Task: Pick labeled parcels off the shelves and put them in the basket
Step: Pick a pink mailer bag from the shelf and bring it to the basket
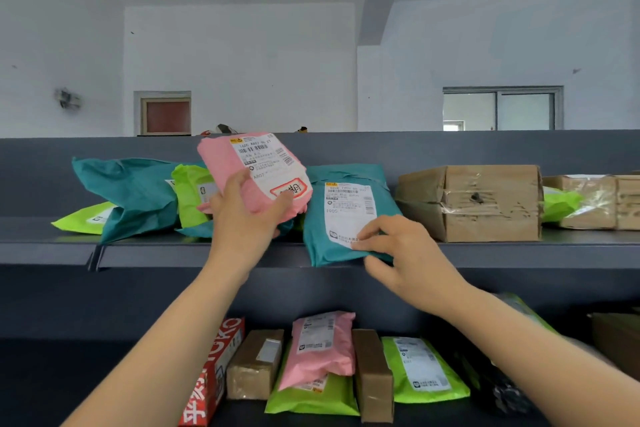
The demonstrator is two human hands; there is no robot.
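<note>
Both bare forearms extended from the lower frame toward the upper grey metal shelf (pixel 519 250). The left hand (pixel 242 215) held a pink plastic mailer bag (pixel 249 163) lifted off the shelf, fingers and thumb clamped round its lower end, its white label facing the camera, presumably for reading. The right hand (pixel 405 250) pinched the lower corner of a teal plastic mailer bag (pixel 346 204), fingers on the label and thumb beneath, just where the bag overhung the shelf lip and offered an edge. No basket was in view; both parcels were at shelf height.

Just right of the teal bag stood a taped brown cardboard box (pixel 485 201), judged close enough to snag it if drawn sideways; at left, a second teal mailer (pixel 131 191) and a lime-green mailer (pixel 190 194) leaned in a heap behind the pink bag. Below, on the lower shelf, lay a red printed carton (pixel 214 374), a small brown box (pixel 254 364) and a further pink mailer (pixel 318 347); none obstructed either arm.
</note>
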